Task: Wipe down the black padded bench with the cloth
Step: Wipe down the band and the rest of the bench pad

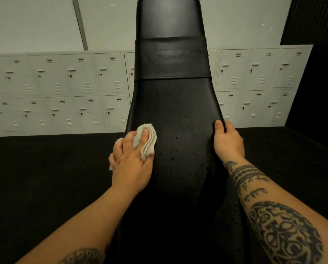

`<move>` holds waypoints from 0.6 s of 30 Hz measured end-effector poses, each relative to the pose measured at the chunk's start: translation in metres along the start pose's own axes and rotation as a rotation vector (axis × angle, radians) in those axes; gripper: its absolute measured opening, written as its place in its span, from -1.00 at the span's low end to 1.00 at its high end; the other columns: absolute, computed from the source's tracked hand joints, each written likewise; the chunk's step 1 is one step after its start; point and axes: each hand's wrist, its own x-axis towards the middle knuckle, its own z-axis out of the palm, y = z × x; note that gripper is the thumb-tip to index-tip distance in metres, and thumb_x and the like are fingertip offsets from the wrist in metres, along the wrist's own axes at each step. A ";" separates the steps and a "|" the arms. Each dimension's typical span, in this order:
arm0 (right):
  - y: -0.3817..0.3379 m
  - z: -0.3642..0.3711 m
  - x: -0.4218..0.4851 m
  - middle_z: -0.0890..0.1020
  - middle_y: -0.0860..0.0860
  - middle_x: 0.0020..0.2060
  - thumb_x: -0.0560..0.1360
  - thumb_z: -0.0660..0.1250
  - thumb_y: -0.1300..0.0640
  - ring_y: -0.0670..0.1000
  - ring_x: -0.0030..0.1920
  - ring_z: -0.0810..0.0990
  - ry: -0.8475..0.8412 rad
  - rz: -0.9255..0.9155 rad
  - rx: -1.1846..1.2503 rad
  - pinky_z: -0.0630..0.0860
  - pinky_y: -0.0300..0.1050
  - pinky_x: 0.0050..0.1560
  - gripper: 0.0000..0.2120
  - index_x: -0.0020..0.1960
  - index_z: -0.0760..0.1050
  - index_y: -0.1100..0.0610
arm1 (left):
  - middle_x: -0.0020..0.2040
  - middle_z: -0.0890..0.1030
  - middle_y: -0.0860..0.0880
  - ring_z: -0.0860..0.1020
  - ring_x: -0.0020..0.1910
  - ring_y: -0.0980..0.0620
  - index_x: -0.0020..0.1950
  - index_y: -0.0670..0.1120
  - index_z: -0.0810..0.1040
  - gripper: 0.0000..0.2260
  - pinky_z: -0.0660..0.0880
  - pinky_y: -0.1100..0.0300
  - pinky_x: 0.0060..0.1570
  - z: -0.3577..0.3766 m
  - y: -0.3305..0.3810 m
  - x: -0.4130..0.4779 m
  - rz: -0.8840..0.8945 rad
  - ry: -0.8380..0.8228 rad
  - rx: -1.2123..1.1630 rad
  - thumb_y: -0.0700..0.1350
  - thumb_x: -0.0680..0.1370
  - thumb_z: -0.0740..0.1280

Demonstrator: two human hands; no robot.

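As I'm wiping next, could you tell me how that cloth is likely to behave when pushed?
The cloth is probably soft and floppy: it bunches in folds under the left hand. It likely glides easily, since the bench looks smooth and wet with droplets.

Grey lockers (64,88) in 2 rows, apparently shut.

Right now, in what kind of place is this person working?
Most likely a gym or its locker room: two rows of grey metal lockers line the wall, the black padded bench looks like exercise equipment, and the floor is dark, perhaps matting.
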 end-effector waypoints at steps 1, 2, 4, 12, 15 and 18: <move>0.001 0.000 0.001 0.42 0.05 0.45 0.64 0.03 -0.28 0.17 0.43 0.37 0.004 -0.005 -0.003 0.30 0.08 0.39 -0.44 0.56 0.24 -0.07 | 0.53 -0.01 0.15 0.02 0.53 -0.13 0.50 0.41 -0.09 -0.46 0.04 -0.18 0.53 -0.005 0.010 0.008 -0.081 0.006 -0.073 0.17 0.66 0.17; 0.002 0.001 0.002 0.43 0.05 0.44 0.63 0.03 -0.28 0.18 0.42 0.38 0.013 -0.012 -0.004 0.30 0.08 0.38 -0.44 0.55 0.25 -0.07 | 0.52 -0.04 0.18 0.03 0.54 -0.17 0.43 0.43 -0.12 -0.47 0.06 -0.23 0.53 -0.008 0.019 0.021 -0.161 0.012 -0.149 0.17 0.66 0.19; 0.003 0.002 0.003 0.45 0.06 0.43 0.62 0.03 -0.30 0.18 0.41 0.40 0.030 -0.024 -0.014 0.31 0.09 0.37 -0.43 0.54 0.26 -0.07 | 0.60 -0.14 0.16 -0.09 0.60 -0.21 0.48 0.42 -0.15 -0.47 -0.01 -0.29 0.54 -0.010 0.030 0.047 -0.141 0.027 -0.077 0.21 0.67 0.14; 0.005 0.007 -0.010 0.58 -0.04 0.17 0.45 0.21 -0.47 0.13 0.22 0.54 0.054 -0.130 -0.076 0.45 0.02 0.13 -0.26 0.47 0.27 -0.08 | 0.67 -0.24 0.11 -0.35 0.62 -0.09 0.65 0.27 -0.16 -0.44 -0.31 -0.27 0.53 0.013 0.033 0.064 0.196 0.036 0.267 0.26 0.66 -0.11; 0.004 0.006 -0.011 0.56 -0.08 0.12 0.43 0.21 -0.48 0.12 0.22 0.55 0.041 -0.127 -0.078 0.46 0.01 0.13 -0.25 0.47 0.27 -0.07 | 0.67 -0.19 0.16 -0.35 0.62 0.03 0.64 0.30 -0.11 -0.44 -0.35 -0.17 0.54 0.016 0.019 0.033 0.274 -0.012 0.244 0.28 0.63 -0.15; 0.006 0.005 -0.012 0.58 -0.01 0.23 0.45 0.19 -0.48 0.14 0.26 0.53 0.025 -0.118 -0.080 0.47 0.07 0.22 -0.22 0.52 0.21 -0.07 | 0.67 -0.21 0.20 -0.37 0.60 0.09 0.64 0.32 -0.11 -0.43 -0.37 -0.12 0.54 0.016 0.006 0.008 0.285 -0.070 0.223 0.31 0.60 -0.19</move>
